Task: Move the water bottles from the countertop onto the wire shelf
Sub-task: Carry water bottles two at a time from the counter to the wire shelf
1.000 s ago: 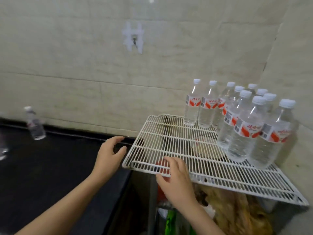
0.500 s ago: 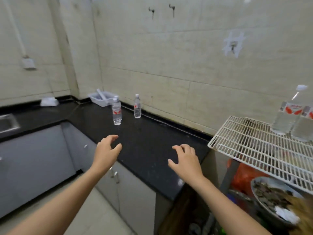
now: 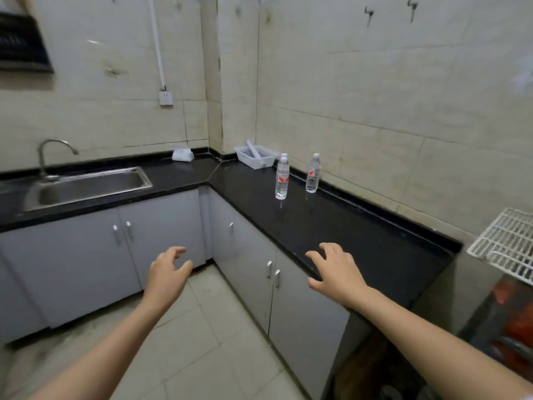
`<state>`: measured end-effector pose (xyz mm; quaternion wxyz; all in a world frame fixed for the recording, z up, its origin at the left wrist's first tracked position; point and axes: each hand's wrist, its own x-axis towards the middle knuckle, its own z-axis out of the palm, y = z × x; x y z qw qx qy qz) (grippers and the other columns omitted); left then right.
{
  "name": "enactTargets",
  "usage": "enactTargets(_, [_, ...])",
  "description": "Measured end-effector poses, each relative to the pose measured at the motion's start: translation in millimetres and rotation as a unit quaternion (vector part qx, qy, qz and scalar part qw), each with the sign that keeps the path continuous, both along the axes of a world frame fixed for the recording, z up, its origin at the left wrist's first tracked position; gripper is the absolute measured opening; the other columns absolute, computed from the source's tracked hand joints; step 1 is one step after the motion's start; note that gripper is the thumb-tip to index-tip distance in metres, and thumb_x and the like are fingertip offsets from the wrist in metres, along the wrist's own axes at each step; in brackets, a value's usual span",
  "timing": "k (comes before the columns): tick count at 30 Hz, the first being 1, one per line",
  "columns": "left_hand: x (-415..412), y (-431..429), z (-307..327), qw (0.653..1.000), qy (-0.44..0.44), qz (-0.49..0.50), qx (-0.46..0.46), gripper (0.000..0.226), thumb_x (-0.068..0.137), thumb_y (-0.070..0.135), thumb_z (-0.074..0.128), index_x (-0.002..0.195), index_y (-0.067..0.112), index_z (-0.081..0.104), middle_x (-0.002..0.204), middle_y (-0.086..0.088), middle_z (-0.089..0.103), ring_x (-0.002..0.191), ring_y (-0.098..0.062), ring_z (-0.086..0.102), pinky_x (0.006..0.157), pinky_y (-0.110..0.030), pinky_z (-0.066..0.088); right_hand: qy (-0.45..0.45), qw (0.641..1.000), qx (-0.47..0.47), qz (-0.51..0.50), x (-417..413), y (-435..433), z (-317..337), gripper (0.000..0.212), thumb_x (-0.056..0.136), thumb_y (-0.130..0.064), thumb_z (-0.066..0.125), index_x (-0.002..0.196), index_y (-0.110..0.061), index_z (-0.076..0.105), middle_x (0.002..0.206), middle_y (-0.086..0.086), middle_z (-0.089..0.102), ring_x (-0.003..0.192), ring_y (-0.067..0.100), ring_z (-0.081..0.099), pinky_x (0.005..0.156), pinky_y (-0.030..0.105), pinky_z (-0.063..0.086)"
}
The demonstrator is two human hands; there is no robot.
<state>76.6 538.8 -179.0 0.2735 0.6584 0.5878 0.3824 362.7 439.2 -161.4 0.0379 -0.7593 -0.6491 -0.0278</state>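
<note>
Two clear water bottles with white caps and red labels stand upright on the black countertop: one bottle nearer me, the other close to the wall. A third cap seems to peek out just behind the nearer bottle. The corner of the white wire shelf shows at the right edge. My left hand hovers open over the floor in front of the cabinets. My right hand is open above the counter's front edge, well short of the bottles.
A white plastic basket sits in the counter's corner beside the bottles. A steel sink with a tap lies at the left, with a white cloth behind it. Grey cabinet doors run below. Red items sit under the shelf.
The view has swung left, away from the shelf with its several bottles, toward the counter corner and sink. Both hands left the shelf edge and stay empty and open.
</note>
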Motion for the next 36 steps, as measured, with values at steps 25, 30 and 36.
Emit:
enactTargets(25, [93,219,-11,0.996,0.085,-0.005,0.026,0.037,0.084,0.014,0.056,0.121,0.011,0.054,0.127,-0.011,0.054,0.12,-0.026,0.045,0.098,-0.036,0.034,0.118,0.991,0.029,-0.054,138,275,-13,0.058,0.086,-0.042,0.052,0.137,-0.023,0.031,0.143,0.01,0.033,0.133,0.026,0.028,0.104,0.039,0.032])
enactTargets(30, [102,287,-33,0.995,0.095,-0.012,-0.005,0.038,0.084,0.014,0.056,0.122,0.011,0.053,0.129,-0.012,0.052,0.121,-0.028,0.043,0.098,-0.037,0.033,0.119,0.992,-0.011,-0.049,127,332,-39,0.061,0.086,-0.042,0.051,0.139,-0.023,0.028,0.144,0.01,0.031,0.133,0.027,0.028,0.104,0.039,0.032])
enactTargets(36, [110,406,-45,0.998,0.054,-0.033,0.002,0.037,0.084,0.014,0.056,0.121,0.009,0.053,0.127,-0.015,0.053,0.121,-0.031,0.044,0.098,-0.038,0.035,0.089,0.994,-0.008,-0.066,129,431,-30,0.062,0.085,-0.041,0.053,0.139,-0.023,0.027,0.144,0.011,0.03,0.134,0.027,0.026,0.105,0.042,0.032])
